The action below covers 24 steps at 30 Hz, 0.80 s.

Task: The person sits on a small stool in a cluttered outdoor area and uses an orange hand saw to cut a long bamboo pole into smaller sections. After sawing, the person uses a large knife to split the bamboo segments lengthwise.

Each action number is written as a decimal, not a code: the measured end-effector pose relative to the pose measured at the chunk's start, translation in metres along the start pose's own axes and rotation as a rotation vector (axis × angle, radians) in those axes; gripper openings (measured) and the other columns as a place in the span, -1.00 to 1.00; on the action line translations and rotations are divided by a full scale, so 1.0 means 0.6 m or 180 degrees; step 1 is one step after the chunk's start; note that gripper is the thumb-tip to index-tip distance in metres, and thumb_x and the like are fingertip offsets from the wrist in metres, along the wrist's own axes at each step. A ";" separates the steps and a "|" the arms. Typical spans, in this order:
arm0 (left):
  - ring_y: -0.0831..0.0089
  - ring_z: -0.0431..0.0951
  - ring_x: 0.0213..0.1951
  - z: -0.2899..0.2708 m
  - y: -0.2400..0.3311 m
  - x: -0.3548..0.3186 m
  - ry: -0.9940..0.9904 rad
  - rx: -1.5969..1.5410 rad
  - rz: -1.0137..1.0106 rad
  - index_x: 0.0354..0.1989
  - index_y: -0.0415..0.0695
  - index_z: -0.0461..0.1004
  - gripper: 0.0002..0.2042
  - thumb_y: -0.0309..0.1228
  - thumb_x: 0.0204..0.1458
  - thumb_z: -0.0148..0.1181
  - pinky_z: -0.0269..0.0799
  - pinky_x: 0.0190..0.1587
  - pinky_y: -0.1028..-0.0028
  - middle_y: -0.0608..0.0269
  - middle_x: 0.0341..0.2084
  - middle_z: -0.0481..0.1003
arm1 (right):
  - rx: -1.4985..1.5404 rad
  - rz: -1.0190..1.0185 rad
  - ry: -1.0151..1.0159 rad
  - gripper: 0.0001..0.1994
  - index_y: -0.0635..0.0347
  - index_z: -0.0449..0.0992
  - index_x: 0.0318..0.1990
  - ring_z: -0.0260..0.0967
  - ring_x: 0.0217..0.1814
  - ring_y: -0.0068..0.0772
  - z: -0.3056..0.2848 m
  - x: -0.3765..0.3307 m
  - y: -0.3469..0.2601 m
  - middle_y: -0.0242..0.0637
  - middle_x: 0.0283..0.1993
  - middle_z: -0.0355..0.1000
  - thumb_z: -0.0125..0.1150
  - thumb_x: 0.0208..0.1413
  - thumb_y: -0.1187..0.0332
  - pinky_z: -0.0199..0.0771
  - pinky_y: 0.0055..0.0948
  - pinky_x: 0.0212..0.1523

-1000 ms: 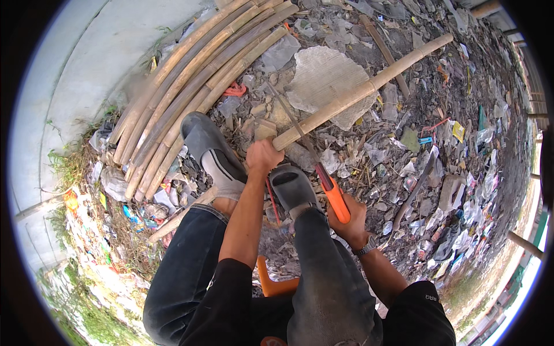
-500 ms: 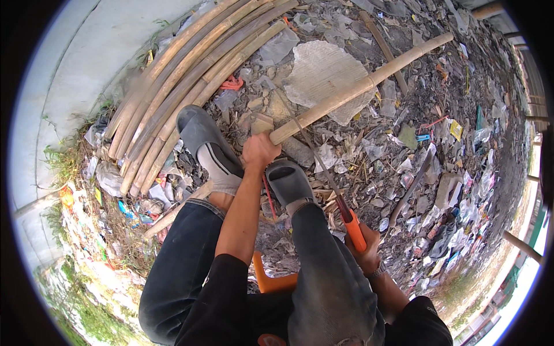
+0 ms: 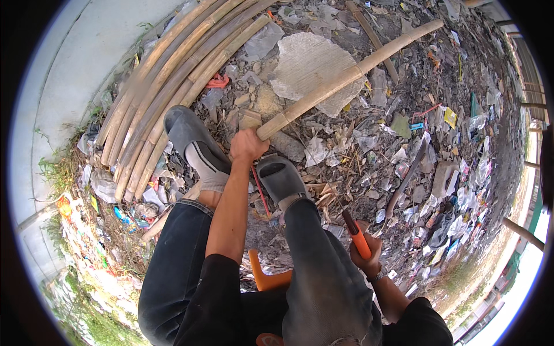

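Observation:
My left hand (image 3: 248,145) is closed around the near end of a bamboo pole (image 3: 352,76), which stretches away to the upper right across a flat pale slab. In my right hand (image 3: 369,256), beside my right knee, is a hand saw (image 3: 360,242) by its orange handle. Its thin blade points up and left toward the pole, and the blade's far part is faint, so I cannot tell whether it touches the bamboo. My two grey clogs stand on either side of the left hand, the left clog (image 3: 187,130) slightly farther away.
Several curved-looking bamboo poles (image 3: 173,86) lie along the pale wall (image 3: 63,75) at left. The pale slab (image 3: 309,60) rests under the held pole. A dark curved blade-like tool (image 3: 407,179) lies at right among litter. An orange plastic piece (image 3: 268,281) shows between my legs.
The saw has moved down and toward me, its handle lower and its blade drawn back from the pole. My left hand still grips the bamboo; the whole view has shifted slightly.

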State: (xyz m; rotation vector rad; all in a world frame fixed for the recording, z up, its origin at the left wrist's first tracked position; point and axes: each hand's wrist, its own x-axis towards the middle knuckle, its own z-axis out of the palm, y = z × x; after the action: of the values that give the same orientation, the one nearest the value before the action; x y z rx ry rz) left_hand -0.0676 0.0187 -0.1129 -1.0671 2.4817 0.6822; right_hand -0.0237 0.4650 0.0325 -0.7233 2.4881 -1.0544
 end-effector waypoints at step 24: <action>-0.12 0.67 -0.07 0.016 0.031 -0.005 0.0248 0.0043 0.0073 -0.05 -0.09 0.68 -0.54 -0.08 -0.07 0.31 0.59 0.05 0.06 -0.18 -0.20 0.67 | 0.0517 -0.0154 -0.0255 -0.68 0.33 0.56 -0.11 0.49 -0.39 0.26 0.122 0.315 -0.068 0.10 -0.42 0.48 0.38 0.00 0.34 0.52 -0.10 -0.35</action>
State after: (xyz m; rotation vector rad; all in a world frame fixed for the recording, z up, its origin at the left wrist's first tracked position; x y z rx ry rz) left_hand -0.0781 0.0367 -0.1137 -1.0816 2.5645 0.6409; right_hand -0.1286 0.2911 -0.0072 -0.7637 2.2969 -1.2039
